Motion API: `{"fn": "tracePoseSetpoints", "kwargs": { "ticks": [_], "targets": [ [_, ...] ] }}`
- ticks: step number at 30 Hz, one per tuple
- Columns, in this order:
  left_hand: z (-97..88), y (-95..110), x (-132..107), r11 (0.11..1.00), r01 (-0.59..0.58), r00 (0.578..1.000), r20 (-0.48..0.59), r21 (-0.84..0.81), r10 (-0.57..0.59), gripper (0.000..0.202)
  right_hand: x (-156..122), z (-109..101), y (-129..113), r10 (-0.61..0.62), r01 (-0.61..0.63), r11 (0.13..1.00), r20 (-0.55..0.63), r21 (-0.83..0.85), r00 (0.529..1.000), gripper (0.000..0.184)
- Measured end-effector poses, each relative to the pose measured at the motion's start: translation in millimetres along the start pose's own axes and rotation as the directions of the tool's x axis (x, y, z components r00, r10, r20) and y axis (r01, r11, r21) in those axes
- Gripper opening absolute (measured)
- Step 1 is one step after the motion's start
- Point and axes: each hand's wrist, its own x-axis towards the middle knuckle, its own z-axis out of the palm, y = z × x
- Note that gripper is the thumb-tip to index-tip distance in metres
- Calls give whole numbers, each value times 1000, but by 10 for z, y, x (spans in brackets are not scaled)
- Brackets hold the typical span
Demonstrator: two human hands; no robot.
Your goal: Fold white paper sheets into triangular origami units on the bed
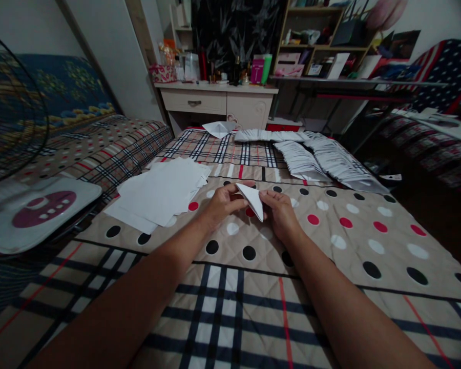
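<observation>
A small piece of white paper [252, 200], folded into a triangle, is held a little above the bedspread between my two hands. My left hand [223, 206] pinches its left corner between thumb and fingers. On the other side, my right hand [278, 209] grips the right edge, thumb on top. Left of my hands lies a loose pile of white paper sheets [165, 192]. Rows of folded white papers [340, 159] are packed together at the far right, with another row [269, 135] along the back.
The patterned bedspread [230, 307] fills the foreground. A fan [13, 102] stands at the left above a white and purple lid [42, 210]. At the back are a white dresser [200, 102] with bottles and a single paper piece [218, 129] near the bed's far edge.
</observation>
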Motion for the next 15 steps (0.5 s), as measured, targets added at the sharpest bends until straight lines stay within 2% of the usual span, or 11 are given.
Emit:
{"fn": "tracePoseSetpoints", "kwargs": {
  "ticks": [5,8,11,15],
  "targets": [
    [65,-3,16,988,-22,990,-131,153,43,20,-57,54,-11,-27,52,974,119,-220,993,36],
    [62,-28,40,970,-2,976,-213,245,55,17,-75,90,-8,-51,95,941,144,-324,988,44],
    [37,-29,52,923,34,949,-303,384,91,17,-82,121,4,-156,186,842,101,-506,982,48],
    [40,28,23,753,93,970,-229,652,78,18,-95,141,14,-315,277,676,72,-683,946,32]
  ]
}}
